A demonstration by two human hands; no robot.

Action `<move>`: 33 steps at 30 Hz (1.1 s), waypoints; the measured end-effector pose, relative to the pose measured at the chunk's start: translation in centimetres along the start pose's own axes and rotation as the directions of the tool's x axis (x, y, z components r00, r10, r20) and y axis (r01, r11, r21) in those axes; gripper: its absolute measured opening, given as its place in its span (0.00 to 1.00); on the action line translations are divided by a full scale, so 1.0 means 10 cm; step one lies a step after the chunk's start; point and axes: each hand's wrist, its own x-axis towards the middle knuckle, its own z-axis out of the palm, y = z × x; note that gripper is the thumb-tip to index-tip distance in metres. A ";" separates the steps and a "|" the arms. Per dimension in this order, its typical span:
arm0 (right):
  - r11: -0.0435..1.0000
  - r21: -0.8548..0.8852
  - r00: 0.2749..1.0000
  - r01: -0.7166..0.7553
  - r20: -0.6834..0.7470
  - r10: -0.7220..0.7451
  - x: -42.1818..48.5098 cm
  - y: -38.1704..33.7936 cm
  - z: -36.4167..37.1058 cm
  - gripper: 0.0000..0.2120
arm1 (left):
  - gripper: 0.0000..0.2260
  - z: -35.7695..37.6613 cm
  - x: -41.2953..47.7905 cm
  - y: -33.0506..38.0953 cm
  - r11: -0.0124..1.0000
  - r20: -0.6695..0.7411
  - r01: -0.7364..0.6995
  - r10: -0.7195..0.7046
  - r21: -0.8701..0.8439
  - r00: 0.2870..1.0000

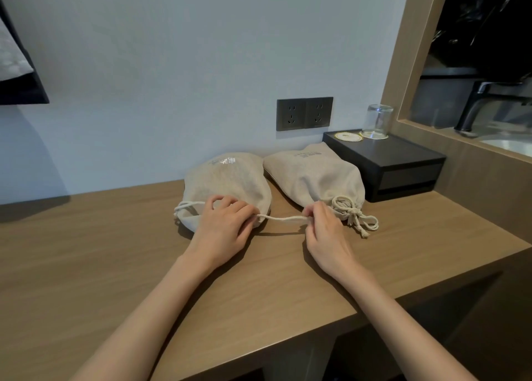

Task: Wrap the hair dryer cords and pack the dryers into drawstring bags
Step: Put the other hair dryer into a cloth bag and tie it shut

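Note:
Two beige drawstring bags lie side by side on the wooden counter [86, 265], both bulging; no dryer shows. The left bag [227, 179] has its mouth toward me. My left hand [224, 225] rests on that mouth with curled fingers gripping the fabric. A white drawstring [283, 219] runs taut from there to my right hand [325, 228], which pinches its end. A loop of cord [187, 205] sticks out on the bag's left side. The right bag [313, 176] is closed, its cord tied in a knot [349, 210] just right of my right hand.
A black box [403, 161] stands behind the right bag, carrying an upturned glass [377, 121] and paper coasters. Two dark wall sockets [304, 113] sit above the bags. A sink with a black tap [475, 104] lies beyond the wooden frame at right.

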 end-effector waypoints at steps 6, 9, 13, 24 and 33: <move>0.976 -0.072 0.954 0.204 0.239 -0.182 -0.04 -0.11 0.01 0.14 | 0.15 0.07 0.02 0.07 0.998 -0.009 -0.031 0.031 -0.053 0.999; 0.943 -0.143 0.938 0.299 0.227 -0.263 -0.01 -0.11 0.04 0.11 | 0.11 0.10 0.03 0.10 0.994 -0.004 -0.042 0.042 -0.101 0.999; 0.919 -0.278 0.958 0.281 0.135 -0.252 -0.02 -0.07 0.06 0.14 | 0.11 0.10 0.00 0.07 0.996 -0.011 -0.075 0.074 -0.044 0.997; 0.945 -0.302 0.991 0.123 0.088 -0.100 -0.04 0.02 0.00 0.11 | 0.13 -0.05 -0.10 -0.12 0.991 -0.033 -0.119 0.118 -0.065 0.993; 0.970 -0.116 0.975 0.215 -0.037 -0.220 -0.03 -0.31 0.12 0.15 | 0.23 -0.31 -0.42 -0.53 0.989 -0.014 0.076 -0.078 -0.128 0.997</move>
